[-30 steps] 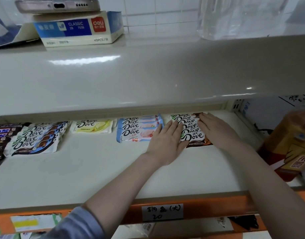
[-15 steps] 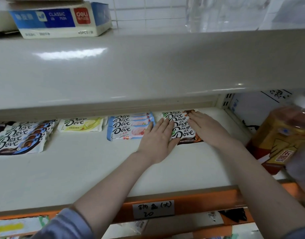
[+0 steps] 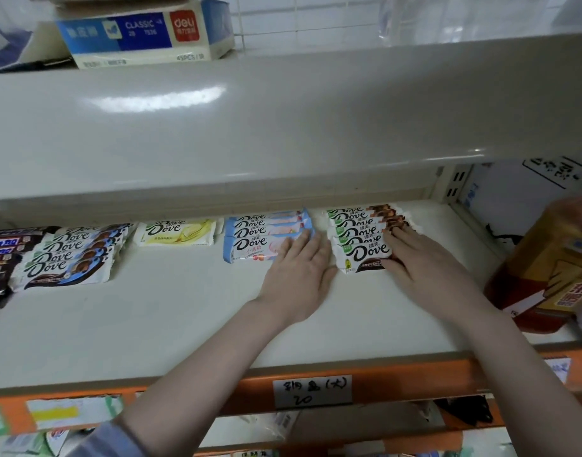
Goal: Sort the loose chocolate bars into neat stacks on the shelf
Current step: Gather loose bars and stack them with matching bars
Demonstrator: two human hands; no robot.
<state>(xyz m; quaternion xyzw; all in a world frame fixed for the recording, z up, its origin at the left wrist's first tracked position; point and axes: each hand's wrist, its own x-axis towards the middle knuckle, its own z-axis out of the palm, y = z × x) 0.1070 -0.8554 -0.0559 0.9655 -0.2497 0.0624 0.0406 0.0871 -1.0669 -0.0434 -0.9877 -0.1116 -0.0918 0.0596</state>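
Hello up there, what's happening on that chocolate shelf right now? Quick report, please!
Left hand flat, fingertips on the blue Dove stack. Right hand flat against the brown Dove stack. Both stacks fanned, not squared. Nothing blocking; orange bottle stands to the right.

glossy plastic-looking bar wrappers (image 3: 362, 240), smooth semi-gloss shelf (image 3: 184, 311), paper label (image 3: 312, 390)

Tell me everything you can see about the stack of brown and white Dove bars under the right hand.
The brown and white Dove bars lie flat on the white shelf, fanned front to back so each overlaps the one behind, at least five showing. Their glossy wrappers are white with black Dove lettering, a small green mark at the left end and brown toward the right. The right hand rests flat over their right ends, fingers straight. The left hand lies beside their left edge; whether it touches them is unclear.
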